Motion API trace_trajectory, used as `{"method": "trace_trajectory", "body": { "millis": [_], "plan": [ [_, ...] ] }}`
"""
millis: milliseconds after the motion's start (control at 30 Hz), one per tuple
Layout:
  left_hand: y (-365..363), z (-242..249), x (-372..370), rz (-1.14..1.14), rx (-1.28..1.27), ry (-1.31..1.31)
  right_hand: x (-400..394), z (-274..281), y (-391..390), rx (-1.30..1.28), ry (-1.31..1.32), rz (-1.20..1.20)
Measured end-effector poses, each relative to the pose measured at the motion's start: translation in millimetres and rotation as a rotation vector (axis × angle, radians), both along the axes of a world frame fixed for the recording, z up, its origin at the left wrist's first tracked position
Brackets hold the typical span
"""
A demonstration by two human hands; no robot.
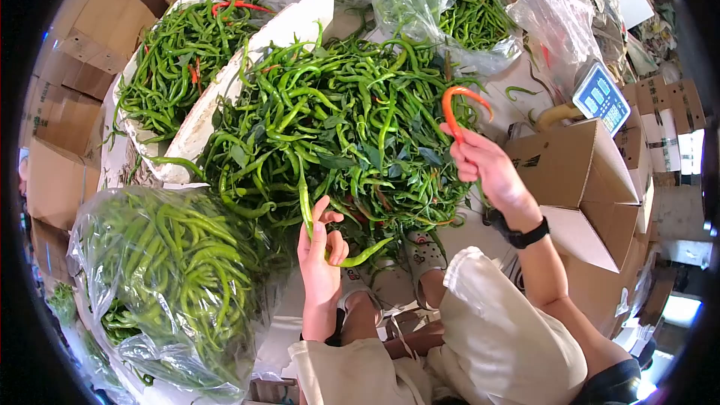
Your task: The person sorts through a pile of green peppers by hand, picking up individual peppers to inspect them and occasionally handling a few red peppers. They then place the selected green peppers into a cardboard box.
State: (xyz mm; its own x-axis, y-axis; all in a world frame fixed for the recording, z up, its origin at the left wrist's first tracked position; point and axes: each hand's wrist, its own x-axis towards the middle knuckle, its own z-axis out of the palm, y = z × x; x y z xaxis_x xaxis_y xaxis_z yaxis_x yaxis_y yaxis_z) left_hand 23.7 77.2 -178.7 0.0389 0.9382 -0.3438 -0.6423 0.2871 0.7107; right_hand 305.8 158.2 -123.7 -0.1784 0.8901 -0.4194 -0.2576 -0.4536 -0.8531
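Note:
My left hand [321,251] is closed around green chili peppers [304,195]; one points up past the fingers and another curves out to the right below them. Raised at the right, my right hand [484,169] pinches a curved red chili pepper [450,105] by one end. Between and beyond both hands spreads a large heap of green chili peppers [337,120] mixed with leaves and a few red ones. The heap lies against a white foam box [319,0], which holds more green peppers with some red among them.
A clear plastic bag [169,270] full of green peppers stands at the left. Another bag [420,4] with peppers lies behind the heap. Open cardboard boxes [570,165] and a scale with a blue display [601,99] are at the right. My feet in white clogs [425,253] are below the heap.

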Motion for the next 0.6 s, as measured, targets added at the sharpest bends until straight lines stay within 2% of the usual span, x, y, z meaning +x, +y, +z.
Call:
{"method": "trace_trajectory", "body": {
  "millis": [100, 133, 233, 333, 467, 600],
  "plan": [
    [1, 2, 7, -0.045, 0.005, 0.029, 5, 15, -7, -0.023, 0.073, 0.154],
    [1, 2, 9, -0.064, 0.009, 0.035, 2, 12, -11, 0.082, 0.031, 0.265],
    [1, 2, 13, -0.088, 0.019, 0.025, -24, 32, -17, -0.004, 0.130, 0.435],
    [0, 3, 13, -0.053, 0.004, 0.004, -38, 20, -23, -0.109, 0.372, 0.463],
    [-1, 3, 14, -0.038, -0.005, 0.015, -42, 19, -29, -0.137, 0.509, 0.541],
    [1, 2, 15, -0.067, 0.051, 0.022, -41, 16, -32, -0.084, 0.486, 0.637]
  ]
}}
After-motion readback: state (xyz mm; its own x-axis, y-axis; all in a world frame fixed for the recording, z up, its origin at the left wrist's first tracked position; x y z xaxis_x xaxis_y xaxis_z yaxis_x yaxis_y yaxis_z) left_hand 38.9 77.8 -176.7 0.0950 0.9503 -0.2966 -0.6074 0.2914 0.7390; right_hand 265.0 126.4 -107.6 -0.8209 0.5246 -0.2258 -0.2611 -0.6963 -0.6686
